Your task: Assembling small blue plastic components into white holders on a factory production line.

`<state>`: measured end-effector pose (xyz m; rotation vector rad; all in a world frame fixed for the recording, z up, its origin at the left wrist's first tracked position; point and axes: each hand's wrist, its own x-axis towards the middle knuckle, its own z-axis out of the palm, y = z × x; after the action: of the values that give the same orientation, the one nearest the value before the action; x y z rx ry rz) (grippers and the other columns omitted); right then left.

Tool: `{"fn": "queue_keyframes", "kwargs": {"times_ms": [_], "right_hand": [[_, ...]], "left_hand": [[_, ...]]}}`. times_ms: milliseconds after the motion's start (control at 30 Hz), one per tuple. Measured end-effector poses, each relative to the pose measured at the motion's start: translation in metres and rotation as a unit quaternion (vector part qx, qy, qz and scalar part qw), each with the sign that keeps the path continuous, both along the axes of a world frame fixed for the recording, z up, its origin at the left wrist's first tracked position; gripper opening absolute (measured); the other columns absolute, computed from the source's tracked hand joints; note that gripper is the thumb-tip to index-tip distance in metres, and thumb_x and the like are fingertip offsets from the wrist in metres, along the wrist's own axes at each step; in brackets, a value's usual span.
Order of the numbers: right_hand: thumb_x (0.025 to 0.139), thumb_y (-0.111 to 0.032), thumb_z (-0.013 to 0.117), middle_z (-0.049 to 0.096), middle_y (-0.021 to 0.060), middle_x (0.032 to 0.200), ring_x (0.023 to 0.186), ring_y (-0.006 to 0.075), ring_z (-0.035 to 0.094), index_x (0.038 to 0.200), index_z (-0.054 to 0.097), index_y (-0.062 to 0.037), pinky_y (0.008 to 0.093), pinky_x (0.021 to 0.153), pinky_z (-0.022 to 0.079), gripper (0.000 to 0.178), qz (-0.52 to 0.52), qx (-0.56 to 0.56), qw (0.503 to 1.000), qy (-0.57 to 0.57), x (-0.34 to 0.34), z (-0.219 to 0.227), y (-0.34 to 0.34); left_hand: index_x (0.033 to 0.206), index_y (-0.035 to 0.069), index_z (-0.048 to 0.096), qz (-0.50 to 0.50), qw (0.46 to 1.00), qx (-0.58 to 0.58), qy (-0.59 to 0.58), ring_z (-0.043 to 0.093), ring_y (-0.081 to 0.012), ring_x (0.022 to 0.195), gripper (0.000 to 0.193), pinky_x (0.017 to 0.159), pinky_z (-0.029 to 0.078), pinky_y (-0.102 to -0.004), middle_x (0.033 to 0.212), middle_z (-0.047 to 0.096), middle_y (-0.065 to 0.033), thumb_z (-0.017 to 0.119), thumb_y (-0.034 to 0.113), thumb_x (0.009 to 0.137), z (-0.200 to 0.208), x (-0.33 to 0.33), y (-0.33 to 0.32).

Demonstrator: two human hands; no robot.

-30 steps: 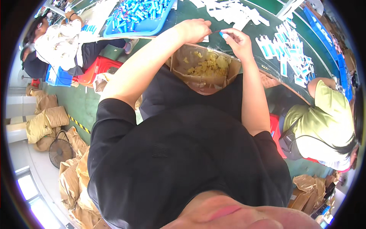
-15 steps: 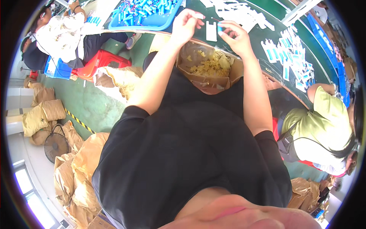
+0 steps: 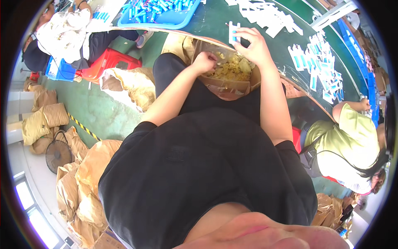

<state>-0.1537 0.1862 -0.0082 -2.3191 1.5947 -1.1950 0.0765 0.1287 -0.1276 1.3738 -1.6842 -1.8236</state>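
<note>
At the near edge of the dark green table (image 3: 215, 20), an open cardboard box (image 3: 226, 85) of yellow scraps (image 3: 232, 68) rests on the person's lap. A blue tray (image 3: 174, 18) of blue pieces lies further left on the table. The left hand (image 3: 205, 62) dips into the box, fingers curled shut over the scraps; what they grip cannot be told. The right hand (image 3: 253, 43) pinches a small white card with a blue piece (image 3: 233, 33) at the table edge, just above the box.

A plain black short-sleeved T-shirt (image 3: 199, 166) is worn, with a faint small emblem seen on the chest. Black trousers (image 3: 195, 89) are worn below it. Both forearms are left bare.
</note>
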Motion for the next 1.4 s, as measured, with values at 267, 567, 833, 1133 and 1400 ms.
{"fn": "queue_keyframes", "kwargs": {"times_ms": [267,567,833,1133,1400], "right_hand": [[0.075,-0.011,0.092,0.075,0.0101,0.122,0.109,0.0297,0.069,0.112,0.078,-0.0063,0.0401,0.098,0.055,0.04,-0.039,-0.105,0.994,-0.021,-0.01,0.012,0.042],[0.084,-0.04,0.085,0.071,0.0223,0.133,0.131,0.0383,0.062,0.123,0.077,-0.0074,0.0505,0.119,0.038,0.051,-0.419,-0.14,0.883,0.156,-0.164,0.033,0.078],[0.089,-0.014,0.083,0.071,0.0091,0.133,0.118,0.0226,0.068,0.133,0.072,-0.0127,0.0363,0.095,0.055,0.046,-0.21,-0.092,0.973,0.004,-0.027,0.067,0.034],[0.098,-0.012,0.074,0.078,0.0057,0.116,0.107,0.0153,0.07,0.125,0.078,-0.0143,0.0309,0.094,0.054,0.027,0.107,0.003,0.994,-0.014,0.143,0.083,-0.099],[0.104,-0.02,0.067,0.081,0.0075,0.106,0.098,0.0153,0.073,0.123,0.079,-0.0087,0.0304,0.093,0.056,0.025,0.133,0.212,0.965,0.077,0.23,0.053,-0.154]], "left_hand": [[0.099,0.011,0.075,-0.163,0.873,-0.454,-0.067,0.071,-0.0381,0.094,0.022,0.086,0.058,-0.0462,0.093,0.072,-0.014,0.063,0.003,0.082,-0.068,0.004,0.023],[0.096,0.01,0.068,-0.013,0.677,-0.727,0.115,0.069,-0.0288,0.085,0.024,0.066,0.059,-0.0389,0.103,0.063,-0.0096,0.067,0.0,0.074,0.127,-0.067,0.024],[0.134,0.023,0.073,-0.043,0.733,-0.64,-0.228,0.046,-0.037,0.14,0.037,0.11,0.042,-0.0476,0.15,0.051,-0.021,0.057,0.026,0.101,0.113,-0.114,-0.074],[0.1,0.009,0.076,-0.014,0.647,-0.744,-0.167,0.061,-0.0241,0.111,0.023,0.098,0.048,-0.0366,0.118,0.067,-0.007,0.073,0.021,0.08,0.103,-0.11,-0.076],[0.081,0.003,0.066,-0.018,0.762,-0.635,0.127,0.065,-0.0377,0.099,0.012,0.087,0.055,-0.0485,0.091,0.068,-0.0141,0.068,0.011,0.072,0.116,-0.082,-0.065]]}}
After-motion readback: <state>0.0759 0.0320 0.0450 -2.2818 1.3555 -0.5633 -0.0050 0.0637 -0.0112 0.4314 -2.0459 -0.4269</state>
